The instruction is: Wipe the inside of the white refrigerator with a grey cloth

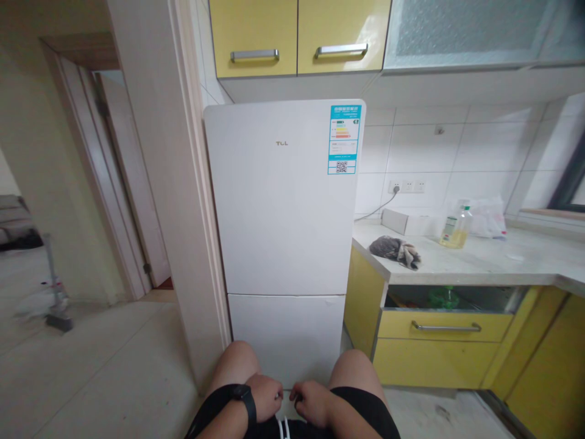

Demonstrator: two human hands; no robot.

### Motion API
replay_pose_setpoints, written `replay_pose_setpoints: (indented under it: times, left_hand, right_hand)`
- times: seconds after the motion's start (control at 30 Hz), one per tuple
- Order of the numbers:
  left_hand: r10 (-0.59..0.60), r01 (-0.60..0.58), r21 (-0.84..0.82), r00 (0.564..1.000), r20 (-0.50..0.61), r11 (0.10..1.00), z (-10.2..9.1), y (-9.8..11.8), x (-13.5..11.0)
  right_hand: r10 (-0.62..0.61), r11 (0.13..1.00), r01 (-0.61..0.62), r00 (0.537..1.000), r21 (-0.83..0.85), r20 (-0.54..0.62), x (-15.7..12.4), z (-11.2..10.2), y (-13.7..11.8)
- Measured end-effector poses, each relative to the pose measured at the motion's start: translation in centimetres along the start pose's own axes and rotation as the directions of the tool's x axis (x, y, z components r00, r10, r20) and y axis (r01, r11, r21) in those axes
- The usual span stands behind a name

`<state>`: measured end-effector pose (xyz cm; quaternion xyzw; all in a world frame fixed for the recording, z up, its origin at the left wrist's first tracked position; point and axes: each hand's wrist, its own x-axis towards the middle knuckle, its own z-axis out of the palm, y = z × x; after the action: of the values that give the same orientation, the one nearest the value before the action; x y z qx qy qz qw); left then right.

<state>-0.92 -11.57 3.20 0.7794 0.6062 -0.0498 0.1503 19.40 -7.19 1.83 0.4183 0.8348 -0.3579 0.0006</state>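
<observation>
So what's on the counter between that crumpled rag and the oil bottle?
Nothing: in the head view, bare counter runs from rag to oil bottle.

Fridge [283,201] smooth glossy white; countertop [479,262] matt stone; rag [395,250] cloth.

The person's left hand [265,397] and right hand [311,403] rest curled between bare knees, nearly touching, gripping nothing visible. Straight ahead of them stands a white fridge [283,231]. Beyond the right hand, a counter [493,262] carries a rag [395,250] and an oil bottle [456,228].
</observation>
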Motion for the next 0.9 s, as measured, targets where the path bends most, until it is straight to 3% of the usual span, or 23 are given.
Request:
replay_pose_setpoints:
  times: [0.53,0.9]
  left_hand:
    - [-0.009,0.009,0.013,1.0,0.024,1.0,-0.13,-0.01,-0.11]
    - [-0.01,0.009,0.028,1.0,0.019,1.0,-0.04,-0.04,-0.09]
  right_hand:
    - [0.001,1.0,-0.001,1.0,0.003,-0.012,0.5,0.51,0.64]
    - [-0.004,1.0,0.004,1.0,-0.006,-0.012,-0.17,0.04,-0.27]
